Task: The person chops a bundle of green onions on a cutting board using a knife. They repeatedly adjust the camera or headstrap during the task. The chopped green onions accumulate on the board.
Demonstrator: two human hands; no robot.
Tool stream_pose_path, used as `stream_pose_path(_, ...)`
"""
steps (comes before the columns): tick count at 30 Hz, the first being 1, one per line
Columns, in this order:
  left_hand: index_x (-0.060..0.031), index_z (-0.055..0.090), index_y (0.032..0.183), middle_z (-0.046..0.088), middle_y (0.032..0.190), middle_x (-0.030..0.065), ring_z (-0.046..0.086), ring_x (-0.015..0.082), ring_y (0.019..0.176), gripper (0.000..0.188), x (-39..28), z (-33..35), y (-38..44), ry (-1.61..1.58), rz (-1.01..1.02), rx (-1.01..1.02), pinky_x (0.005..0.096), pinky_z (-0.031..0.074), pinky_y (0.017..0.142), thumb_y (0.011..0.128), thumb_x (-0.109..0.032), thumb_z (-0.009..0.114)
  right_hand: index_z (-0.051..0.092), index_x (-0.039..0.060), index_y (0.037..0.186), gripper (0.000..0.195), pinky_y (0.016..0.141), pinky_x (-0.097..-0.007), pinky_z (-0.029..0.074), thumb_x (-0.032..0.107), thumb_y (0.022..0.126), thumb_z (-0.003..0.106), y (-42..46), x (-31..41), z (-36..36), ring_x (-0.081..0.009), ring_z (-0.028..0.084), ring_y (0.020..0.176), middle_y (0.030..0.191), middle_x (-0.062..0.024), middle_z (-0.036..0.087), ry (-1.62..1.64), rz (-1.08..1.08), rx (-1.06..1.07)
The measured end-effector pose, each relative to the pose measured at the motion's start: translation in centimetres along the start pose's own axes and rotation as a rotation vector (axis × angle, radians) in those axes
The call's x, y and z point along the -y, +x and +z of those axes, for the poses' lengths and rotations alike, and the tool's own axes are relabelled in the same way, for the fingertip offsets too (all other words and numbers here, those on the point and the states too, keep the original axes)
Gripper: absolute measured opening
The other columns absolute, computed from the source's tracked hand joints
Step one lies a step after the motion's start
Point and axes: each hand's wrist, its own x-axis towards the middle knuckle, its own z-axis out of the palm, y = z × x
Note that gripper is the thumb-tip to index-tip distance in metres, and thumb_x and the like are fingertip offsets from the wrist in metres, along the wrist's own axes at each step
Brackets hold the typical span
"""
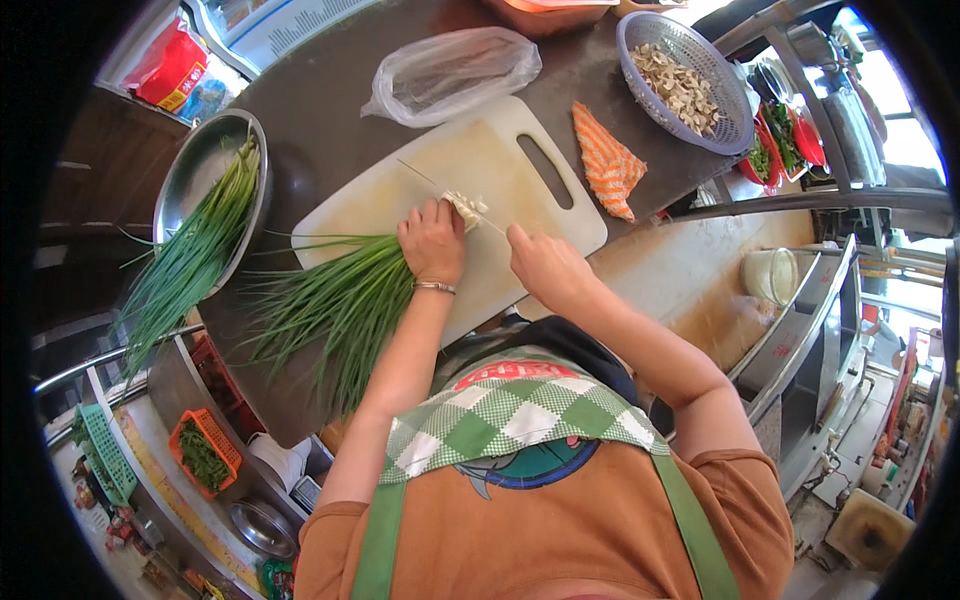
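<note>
A bunch of long green chives or scallions (352,289) lies across a white plastic cutting board (487,161), its leaves spreading over the board's left edge. My left hand (433,240) presses on the bunch near its pale root ends. My right hand (546,262) is closed around a knife, its handle hidden in my fist. The thin blade (491,223) shows nearly edge-on, crossing the board just beyond my left fingers. Small pale cut pieces (471,201) lie beside the blade.
A steel bowl (259,195) holding more green stalks stands left. Behind the board is a clear plastic bag (457,75). At the right lie an orange-striped cloth (609,169) and a purple colander (630,82) of sliced pale food, perhaps mushrooms. Metal shelving (795,199) stands beyond the table.
</note>
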Motion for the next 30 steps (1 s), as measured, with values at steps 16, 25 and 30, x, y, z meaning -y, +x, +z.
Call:
stream_pose_path(16, -0.0125, 0.054, 0.074, 0.049, 0.075, 0.0031, 0.05, 0.0222, 0.075, 0.015, -0.3, 0.2, -0.5, 0.011, -0.024, -0.016, 0.0366, 0.038, 0.064, 0.075, -0.026, 0.062, 0.044, 0.0011, 0.09, 0.012, 0.06, -0.0491, 0.049, 0.008, 0.083, 0.049, 2.2, -0.3, 1.0, -0.0409, 0.06, 0.064, 0.069, -0.0208, 0.06, 0.025, -0.002, 0.033)
stream_pose_path(25, -0.0119, 0.052, 0.071, 0.049, 0.075, 0.0044, 0.05, 0.023, 0.075, 0.018, -0.3, 0.0, -0.3, -0.058, -0.015, -0.017, 0.0367, 0.039, 0.064, 0.075, -0.027, 0.062, 0.041, 0.0031, 0.094, 0.013, 0.059, -0.0534, 0.046, 0.01, 0.085, 0.048, 0.2, -1.2, 3.8, -0.044, 0.058, 0.065, 0.068, -0.0223, 0.059, 0.043, 0.04, 0.004)
stream_pose_path(30, -0.0113, 0.051, 0.071, 0.048, 0.076, 0.0049, 0.05, 0.0236, 0.076, 0.019, -0.3, 0.4, -0.3, 0.01, -0.041, -0.024, 0.0373, 0.04, 0.065, 0.073, -0.025, 0.063, 0.042, 0.003, 0.093, 0.012, 0.061, -0.0539, 0.045, 0.011, 0.085, 0.048, 2.9, -0.3, 1.8, -0.0449, 0.058, 0.066, 0.066, -0.0226, 0.058, 0.059, -0.018, 0.029)
